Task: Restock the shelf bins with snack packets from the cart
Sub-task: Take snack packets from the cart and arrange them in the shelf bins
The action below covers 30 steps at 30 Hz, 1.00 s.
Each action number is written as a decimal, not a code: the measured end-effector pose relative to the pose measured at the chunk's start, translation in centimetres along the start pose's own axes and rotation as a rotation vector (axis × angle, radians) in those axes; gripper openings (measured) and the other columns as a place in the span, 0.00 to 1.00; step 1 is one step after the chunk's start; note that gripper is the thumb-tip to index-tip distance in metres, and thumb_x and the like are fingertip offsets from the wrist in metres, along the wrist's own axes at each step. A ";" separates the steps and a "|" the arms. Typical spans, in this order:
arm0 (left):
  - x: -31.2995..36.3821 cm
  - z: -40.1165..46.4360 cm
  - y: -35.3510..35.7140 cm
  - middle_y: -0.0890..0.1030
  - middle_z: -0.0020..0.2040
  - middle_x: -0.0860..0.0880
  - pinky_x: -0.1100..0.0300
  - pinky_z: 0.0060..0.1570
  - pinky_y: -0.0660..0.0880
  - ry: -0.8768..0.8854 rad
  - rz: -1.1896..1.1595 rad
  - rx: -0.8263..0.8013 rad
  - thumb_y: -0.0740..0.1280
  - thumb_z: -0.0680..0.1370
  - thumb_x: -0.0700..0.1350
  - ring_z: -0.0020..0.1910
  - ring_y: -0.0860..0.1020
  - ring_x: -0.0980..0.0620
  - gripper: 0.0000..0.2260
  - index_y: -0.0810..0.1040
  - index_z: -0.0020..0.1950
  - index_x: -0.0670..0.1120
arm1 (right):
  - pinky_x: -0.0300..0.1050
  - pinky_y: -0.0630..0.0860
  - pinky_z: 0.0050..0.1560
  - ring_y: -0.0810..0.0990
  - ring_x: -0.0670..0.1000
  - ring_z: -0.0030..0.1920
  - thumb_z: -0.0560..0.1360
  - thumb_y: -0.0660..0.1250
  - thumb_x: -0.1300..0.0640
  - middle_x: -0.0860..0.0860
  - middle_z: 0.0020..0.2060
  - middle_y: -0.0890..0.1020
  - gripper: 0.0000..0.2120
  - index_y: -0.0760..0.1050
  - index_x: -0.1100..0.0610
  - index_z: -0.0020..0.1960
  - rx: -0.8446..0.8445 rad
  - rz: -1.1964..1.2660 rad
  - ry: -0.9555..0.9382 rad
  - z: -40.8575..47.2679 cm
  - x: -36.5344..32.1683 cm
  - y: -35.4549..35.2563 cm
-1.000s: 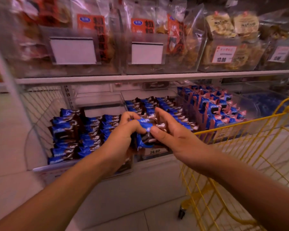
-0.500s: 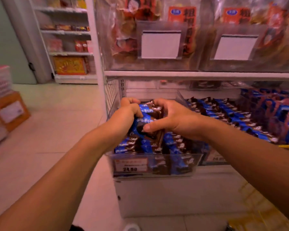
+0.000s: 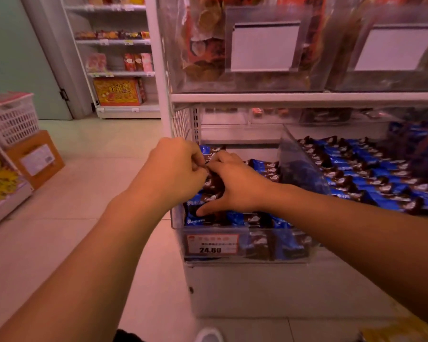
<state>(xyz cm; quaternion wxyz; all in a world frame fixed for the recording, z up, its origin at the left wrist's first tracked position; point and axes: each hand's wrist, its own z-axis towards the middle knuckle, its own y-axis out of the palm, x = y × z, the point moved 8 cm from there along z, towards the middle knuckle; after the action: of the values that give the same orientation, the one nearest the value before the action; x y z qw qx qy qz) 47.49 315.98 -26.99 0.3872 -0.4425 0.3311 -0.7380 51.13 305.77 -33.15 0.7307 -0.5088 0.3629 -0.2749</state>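
Here the left hand [image 3: 176, 166] is curled tight and the right hand [image 3: 232, 183] spread flat, both on packets [image 3: 214, 182] inside the left bin [image 3: 277, 245] — the heap rides near the front lip, so a hard push could spill some out.

Shop interior, head view. The floor [image 3: 89, 183] is laid with pale square tiles under warm, pinkish light. A green-grey wall [image 3: 15, 58] with a door edge is seen at upper left. A white rear shelving unit [image 3: 120, 74] is stocked with boxed goods, among them a large orange carton [image 3: 118, 92]. At far left, a white perforated basket [image 3: 11, 118] is set above a labelled cardboard box [image 3: 36, 157]. A white upright post [image 3: 158, 65] is seen at centre.
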 end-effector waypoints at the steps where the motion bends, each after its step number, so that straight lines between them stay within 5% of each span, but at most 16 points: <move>1: 0.3 -0.1 0.5 0.80 0.36 0.51 0.58 0.39 0.77 -0.004 0.085 -0.038 0.69 0.71 0.42 0.37 0.79 0.50 0.03 0.79 0.41 0.51 | 0.51 0.71 0.65 0.66 0.52 0.64 0.60 0.74 0.28 0.50 0.64 0.68 0.45 0.70 0.51 0.69 0.010 -0.043 0.007 -0.1 0.1 -0.2; 4: 1.1 -0.9 3.5 0.73 0.37 0.52 0.61 0.36 0.70 0.006 0.297 -0.252 0.70 0.72 0.48 0.35 0.72 0.53 0.08 0.76 0.47 0.47 | 0.51 0.59 0.76 0.57 0.54 0.75 0.62 0.77 0.33 0.51 0.77 0.58 0.56 0.54 0.53 0.79 -0.040 0.031 0.057 -0.7 1.0 -0.5; 6: 0.9 -1.6 5.8 0.76 0.52 0.47 0.57 0.51 0.74 -0.033 0.358 -0.420 0.71 0.73 0.52 0.51 0.76 0.49 0.20 0.74 0.62 0.44 | 0.41 0.59 0.75 0.60 0.49 0.76 0.64 0.79 0.41 0.52 0.78 0.57 0.57 0.49 0.54 0.81 -0.122 0.157 0.117 -1.3 2.2 -0.6; 9: 0.3 -2.2 7.9 0.55 0.78 0.39 0.48 0.74 0.60 -0.095 0.508 -0.602 0.69 0.76 0.51 0.77 0.55 0.41 0.40 0.51 0.79 0.39 | 0.26 0.70 0.57 0.72 0.34 0.62 0.73 0.75 0.55 0.50 0.76 0.65 0.43 0.54 0.52 0.79 -0.216 0.656 0.354 -3.0 4.2 -0.5; 12: 0.4 -2.1 8.4 0.43 0.81 0.40 0.46 0.77 0.52 -0.113 0.554 -0.650 0.68 0.79 0.48 0.79 0.44 0.41 0.44 0.37 0.80 0.42 | 0.45 0.63 0.74 0.63 0.48 0.76 0.80 0.66 0.57 0.52 0.76 0.66 0.18 0.71 0.55 0.69 -0.095 1.124 0.554 -3.8 5.8 -0.3; 14: 0.6 -1.9 8.4 0.45 0.81 0.39 0.46 0.77 0.50 -0.117 0.611 -0.631 0.66 0.80 0.47 0.79 0.45 0.40 0.42 0.38 0.80 0.40 | 0.49 0.56 0.77 0.58 0.51 0.78 0.82 0.61 0.51 0.54 0.78 0.62 0.23 0.64 0.55 0.75 -0.070 1.341 0.589 -3.8 5.0 0.1; 16: 0.8 -1.8 8.4 0.49 0.80 0.37 0.46 0.77 0.48 -0.144 0.685 -0.603 0.63 0.81 0.48 0.79 0.47 0.39 0.39 0.40 0.79 0.37 | 0.45 0.57 0.74 0.66 0.47 0.73 0.82 0.56 0.43 0.51 0.74 0.66 0.30 0.56 0.56 0.79 -0.105 1.411 0.564 -3.6 3.5 0.9; 18: 0.9 -1.9 8.5 0.52 0.80 0.37 0.46 0.77 0.48 -0.168 0.732 -0.608 0.62 0.80 0.49 0.79 0.49 0.38 0.38 0.42 0.79 0.35 | 0.44 0.57 0.75 0.73 0.46 0.67 0.81 0.52 0.36 0.50 0.70 0.72 0.30 0.63 0.54 0.76 -0.192 1.455 0.532 -3.0 1.4 2.1; 22: 0.4 -1.7 8.8 0.52 0.80 0.37 0.46 0.77 0.49 -0.173 0.775 -0.644 0.64 0.80 0.53 0.79 0.50 0.38 0.40 0.44 0.78 0.34 | 0.55 0.47 0.79 0.55 0.52 0.79 0.78 0.47 0.28 0.53 0.80 0.56 0.40 0.47 0.52 0.81 -0.308 1.402 0.513 -2.0 0.2 3.3; 25: 0.1 -1.5 9.0 0.42 0.80 0.36 0.46 0.77 0.46 -0.184 0.692 -0.643 0.64 0.81 0.50 0.79 0.42 0.39 0.41 0.38 0.78 0.35 | 0.49 0.64 0.72 0.70 0.54 0.71 0.79 0.48 0.30 0.57 0.73 0.67 0.40 0.54 0.57 0.80 -0.041 1.333 0.622 -1.1 3.4 1.4; 27: 0.3 -1.3 9.5 0.37 0.79 0.37 0.46 0.78 0.45 -0.160 0.618 -0.668 0.63 0.81 0.46 0.79 0.39 0.39 0.41 0.35 0.78 0.37 | 0.54 0.58 0.76 0.63 0.54 0.76 0.79 0.48 0.30 0.56 0.78 0.61 0.39 0.52 0.54 0.81 0.127 1.222 0.662 -0.2 5.4 0.3; 30: 0.1 -1.1 9.7 0.37 0.79 0.39 0.47 0.78 0.46 -0.169 0.522 -0.700 0.61 0.81 0.45 0.79 0.39 0.41 0.40 0.34 0.78 0.38 | 0.57 0.50 0.76 0.55 0.55 0.79 0.76 0.44 0.26 0.54 0.80 0.55 0.41 0.47 0.49 0.81 0.114 1.247 0.655 1.7 5.5 0.9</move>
<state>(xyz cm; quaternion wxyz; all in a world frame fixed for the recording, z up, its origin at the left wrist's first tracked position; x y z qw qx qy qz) 49.14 311.42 -35.47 0.4132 -0.5072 0.6288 -0.4202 55.76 302.70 -35.00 0.6307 -0.0581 0.7729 0.0374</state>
